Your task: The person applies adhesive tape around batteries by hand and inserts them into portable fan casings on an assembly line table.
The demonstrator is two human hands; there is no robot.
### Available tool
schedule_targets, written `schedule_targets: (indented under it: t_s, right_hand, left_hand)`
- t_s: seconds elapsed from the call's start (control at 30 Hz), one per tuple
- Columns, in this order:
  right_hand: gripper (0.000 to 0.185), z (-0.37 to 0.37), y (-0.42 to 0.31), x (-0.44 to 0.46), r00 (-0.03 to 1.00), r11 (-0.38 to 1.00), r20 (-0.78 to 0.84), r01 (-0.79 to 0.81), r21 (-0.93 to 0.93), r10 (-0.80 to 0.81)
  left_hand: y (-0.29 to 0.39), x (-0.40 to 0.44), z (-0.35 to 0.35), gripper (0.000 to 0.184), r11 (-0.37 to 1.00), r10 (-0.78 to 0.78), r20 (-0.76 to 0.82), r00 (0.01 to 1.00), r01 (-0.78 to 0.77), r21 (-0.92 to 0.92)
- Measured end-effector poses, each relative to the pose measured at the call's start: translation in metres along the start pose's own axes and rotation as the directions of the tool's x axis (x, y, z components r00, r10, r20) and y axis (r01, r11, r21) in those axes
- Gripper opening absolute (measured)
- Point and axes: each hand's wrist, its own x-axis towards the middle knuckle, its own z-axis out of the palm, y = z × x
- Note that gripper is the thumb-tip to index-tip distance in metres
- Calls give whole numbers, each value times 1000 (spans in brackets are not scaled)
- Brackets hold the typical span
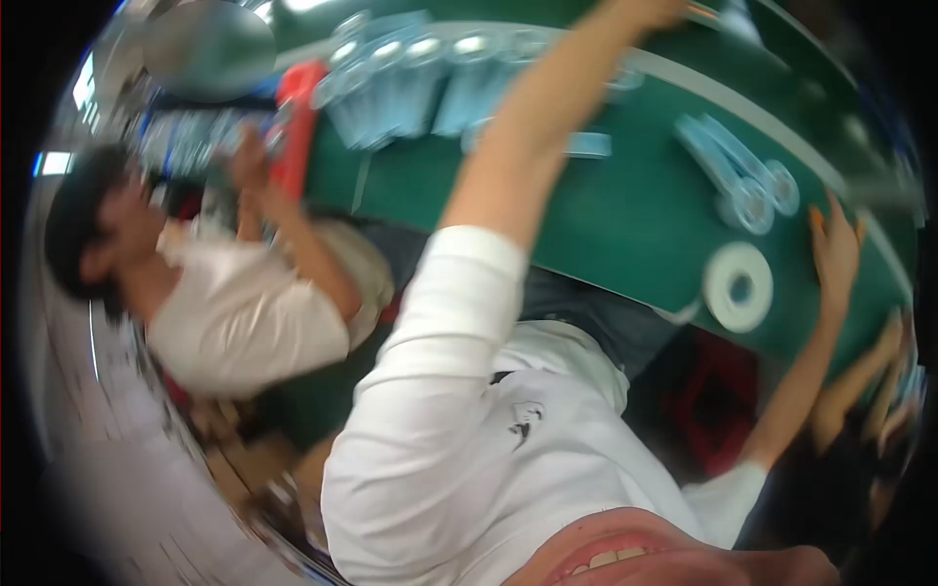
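On the green table (625,225): many see-through blue tubes (396,107) with round ends lie close together in a row on the left.
Two tubes near the right hand: this blue pair (713,164) lies side by side, well apart from the row.
Blue piece under the left arm: one flat bit (589,145) sticks out past the arm.
How far along: lots look lined up, so much seems done; the pair is not in the row. Whether any tube is finished, I can't say.
Left hand (657,12): the arm stretches far across the table. The hand is blurry and cut off at the top edge, so I can't say how wide its fingers are, or if it holds the thin orange stick (703,12) beside it.
Right hand (836,256): the arm reaches out sideways, fingers a bit spread, with orange bits (816,217) at the fingers. It seems to hold no tube.
White tape roll (719,293): it sits between the pair and the table's near edge.
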Motion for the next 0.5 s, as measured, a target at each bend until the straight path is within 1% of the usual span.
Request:
schedule_targets:
  t_s: [0.03, 0.07, 0.1, 0.13, 0.17, 0.2, 0.23, 0.27, 0.33, 0.37, 0.4, 0.43, 0.47, 0.5]
  right_hand:
    - [53, 0, 8, -1, 1000, 998, -4, -6, 57, 6]
    - [54, -1, 14, -4, 1000, 991, -8, -14, 131, 15]
    - [55, -1, 19, -10, 1000, 974, 9, -20, 226, 18]
    - [54, -2, 22, -21, 1000, 916, 10, -22, 400, 19]
    - [53, -5, 20, -28, 1000, 876, 12, -26, 481, 23]
    - [53, -7, 16, -35, 1000, 828, 14, -30, 559, 26]
    - [50, -8, 8, -48, 981, 707, -184, 84, 702, 66]
    - [47, -7, 6, -67, 920, 572, -361, 215, 791, 153]
    - [41, 4, 15, -83, 869, 410, -346, 189, 892, 352]
    - [37, 5, 28, -88, 901, 31, -139, 138, 990, 412]
    - [37, 9, 38, -97, 958, -231, -5, 74, 970, 288]
    - [35, -16, -11, -111, 981, -417, 88, -8, 909, 173]
    - [33, -16, -33, -119, 986, -547, 69, 26, 837, 152]
    - [32, -15, -57, -123, 985, -582, 76, 28, 813, 153]
  left_hand:
    - [-10, 1, 28, 53, 989, 104, -84, 991, -112, -99]
    - [31, -13, -40, 48, 984, 1, 11, 1000, -3, 178]
    - [31, -5, -24, 64, 995, 17, 17, 1000, -19, 103]
    - [49, -12, -42, 63, 992, 84, 40, 996, -79, -102]
    - [66, -18, -61, 62, 944, 150, 62, 987, -125, -305]
    - [95, -41, -100, 56, 869, 189, 112, 976, -113, -481]
    - [120, -65, -132, 52, 824, 249, 10, 968, -207, -527]
    - [144, -91, -159, 48, 762, 309, -95, 946, -306, -571]
    - [181, -141, -198, 38, 622, 320, -87, 944, -278, -732]
    - [189, -161, -199, 35, 602, 327, -139, 935, -319, -732]
    - [197, -180, -193, 32, 554, 332, -206, 921, -367, -747]
    - [207, -198, -193, 30, 565, 272, -262, 926, -374, -735]
    - [209, -208, -197, 34, 469, 267, -204, 942, -312, -826]
    - [208, -216, -196, 42, 508, 259, -206, 943, -315, -802]
